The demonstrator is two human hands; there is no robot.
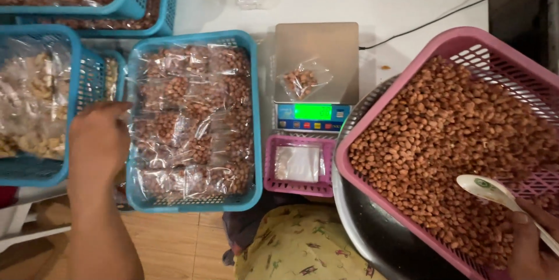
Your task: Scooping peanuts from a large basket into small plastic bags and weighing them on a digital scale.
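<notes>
My left hand (99,140) rests at the left rim of a blue basket (255,111) packed with several clear bags of peanuts (192,122); its fingers curl against the nearest bag. My right hand (533,245) grips the handle of a white spoon (486,188) whose bowl lies on loose peanuts (448,140) in a big pink basket (466,44). A small clear bag with a few peanuts (300,80) lies on the steel pan of a digital scale (317,47) between the two baskets.
A small pink basket (269,163) of empty clear bags sits in front of the scale. More blue baskets (70,70) of bagged nuts stand at the left and top left. A metal bowl (361,222) sits under the pink basket. A black cable (431,18) crosses the white table.
</notes>
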